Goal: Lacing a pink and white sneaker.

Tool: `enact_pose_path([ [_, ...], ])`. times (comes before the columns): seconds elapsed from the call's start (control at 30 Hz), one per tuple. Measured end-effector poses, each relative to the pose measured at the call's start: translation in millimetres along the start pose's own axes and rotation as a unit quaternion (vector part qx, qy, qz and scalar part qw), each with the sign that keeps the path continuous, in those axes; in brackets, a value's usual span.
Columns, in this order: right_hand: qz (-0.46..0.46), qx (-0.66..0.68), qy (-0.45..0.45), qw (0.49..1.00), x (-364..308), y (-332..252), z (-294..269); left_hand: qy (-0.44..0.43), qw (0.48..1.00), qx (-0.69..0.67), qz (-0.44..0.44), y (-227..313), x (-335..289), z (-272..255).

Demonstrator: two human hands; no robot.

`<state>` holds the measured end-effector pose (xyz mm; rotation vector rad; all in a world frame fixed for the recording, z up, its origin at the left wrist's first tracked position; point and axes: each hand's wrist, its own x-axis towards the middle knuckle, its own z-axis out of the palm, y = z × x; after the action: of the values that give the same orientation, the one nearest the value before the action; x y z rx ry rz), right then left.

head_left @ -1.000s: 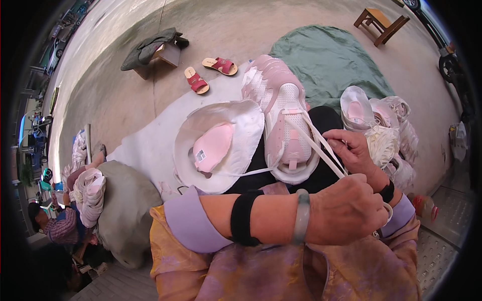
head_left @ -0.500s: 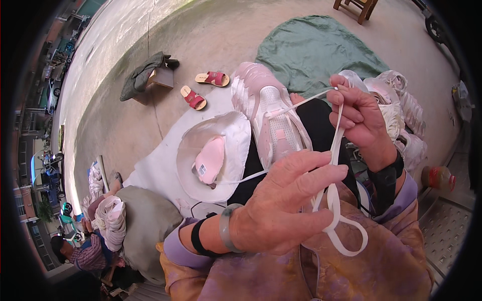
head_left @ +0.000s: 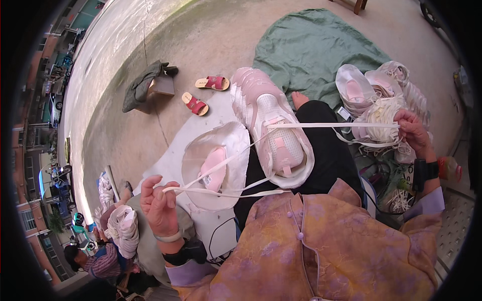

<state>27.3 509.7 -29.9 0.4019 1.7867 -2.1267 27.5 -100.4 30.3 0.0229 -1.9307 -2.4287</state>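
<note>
A pink and white lace-up shoe upper (head_left: 257, 100) lies across my dark-trousered lap, its padded collar toward me. White shoelace (head_left: 346, 125) runs out both ways from its eyelets. My left hand (head_left: 161, 213), raised at the left, pinches one stretch of lace between thumb and fingers. Far to the right, my right hand (head_left: 415, 133) is closed on the other stretch, drawn almost straight, with a slack loop hanging beneath. A second pale upper (head_left: 235, 138) with a pink tongue lies left of the first; lace strands cross over it.
Several more uppers are heaped at the right (head_left: 354, 83), beside a green cloth (head_left: 311, 45). Red slippers (head_left: 213, 83) and a box (head_left: 163, 85) under a dark garment stand on the floor ahead. A co-worker (head_left: 103, 261) sits at the lower left with a bundle of uppers.
My hands have moved widely apart, left hand leftward and right hand rightward. The lace that looped between them now stretches out from the shoe upper to either side.
</note>
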Motion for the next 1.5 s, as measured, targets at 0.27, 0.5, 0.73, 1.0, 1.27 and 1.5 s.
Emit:
enact_pose_path([
  [0.27, -0.2, -0.539, 0.053, 0.816, 41.3, 45.7, 95.5, 0.178, 0.797, 0.577, -0.002, -41.0, 11.1, -12.3],
  [0.5, -0.463, -0.494, -0.03, 0.736, 73.7, 51.2, 200.0, -0.142, 0.755, 0.604, 0.212, -95.5, 22.1, 128.1],
  [0.73, -0.4, -0.496, -0.04, 0.769, 68.2, 27.8, 164.6, -0.194, 0.669, 0.696, 0.176, -93.9, 27.2, 129.5],
  [1.0, -0.363, -0.641, 0.013, 0.676, 49.2, -2.5, 28.2, -0.164, 0.676, 0.702, 0.154, -33.8, -1.6, 33.6],
  [1.27, -0.273, -0.743, 0.153, 0.592, 12.1, -9.1, -161.0, -0.012, 0.612, 0.783, 0.106, 21.8, -36.8, -135.5],
  [1.5, -0.139, -0.737, 0.295, 0.592, 2.3, -68.8, -319.4, 0.1, 0.525, 0.841, 0.084, 107.9, -36.9, -249.4],
])
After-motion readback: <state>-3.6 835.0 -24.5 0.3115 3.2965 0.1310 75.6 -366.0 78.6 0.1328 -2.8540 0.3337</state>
